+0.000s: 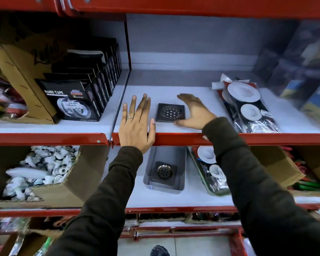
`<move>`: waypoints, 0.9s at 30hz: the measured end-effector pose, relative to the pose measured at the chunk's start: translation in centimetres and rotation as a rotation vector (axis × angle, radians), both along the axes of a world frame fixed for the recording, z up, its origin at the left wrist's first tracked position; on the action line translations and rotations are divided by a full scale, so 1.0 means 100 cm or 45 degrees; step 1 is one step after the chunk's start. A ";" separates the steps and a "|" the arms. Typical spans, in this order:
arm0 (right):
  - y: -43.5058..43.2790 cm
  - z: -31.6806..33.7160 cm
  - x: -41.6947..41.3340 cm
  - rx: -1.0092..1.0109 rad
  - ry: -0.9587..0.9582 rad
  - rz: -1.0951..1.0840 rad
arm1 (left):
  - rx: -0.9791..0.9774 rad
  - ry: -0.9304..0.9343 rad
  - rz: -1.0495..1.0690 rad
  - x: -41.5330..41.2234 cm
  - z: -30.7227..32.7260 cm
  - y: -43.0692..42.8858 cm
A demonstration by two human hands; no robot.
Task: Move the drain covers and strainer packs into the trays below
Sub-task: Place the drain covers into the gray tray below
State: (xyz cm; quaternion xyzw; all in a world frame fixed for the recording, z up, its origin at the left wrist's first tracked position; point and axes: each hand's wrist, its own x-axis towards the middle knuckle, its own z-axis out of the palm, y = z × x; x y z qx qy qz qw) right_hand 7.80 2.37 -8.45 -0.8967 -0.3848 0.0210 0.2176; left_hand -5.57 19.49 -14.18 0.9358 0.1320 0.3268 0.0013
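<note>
A dark square drain cover (170, 112) lies flat on the upper white shelf. My left hand (136, 124) rests open just to its left, fingers spread. On the cover's right, my right hand (194, 112) is open and cupped, thumb touching the near right corner. Strainer packs (246, 106) lie further right on the same shelf. On the shelf below, a grey tray (164, 189) holds another drain cover (164, 171), and a green tray (213, 192) beside it holds a strainer pack (213, 169), partly hidden by my right sleeve.
Black nano tape boxes (76, 100) stand left of a red divider (127, 43). Clear-wrapped goods (307, 74) fill the upper right. A cardboard box of white fittings (37, 172) sits at lower left. Red shelf lips (174, 138) run along each front edge.
</note>
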 end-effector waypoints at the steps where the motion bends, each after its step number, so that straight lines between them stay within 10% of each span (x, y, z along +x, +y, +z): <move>1: 0.004 0.005 0.009 -0.150 0.105 0.041 | -0.004 0.001 0.002 0.000 0.000 0.000; 10: 0.037 0.032 0.028 -0.549 0.180 0.042 | -0.008 0.028 0.011 0.000 0.002 -0.001; 21: -0.034 0.038 -0.062 -0.061 0.084 -0.018 | -0.018 0.014 0.015 -0.001 -0.001 -0.002; 27: -0.047 -0.028 -0.112 -0.479 0.490 0.160 | -0.007 -0.039 0.019 0.002 -0.004 -0.001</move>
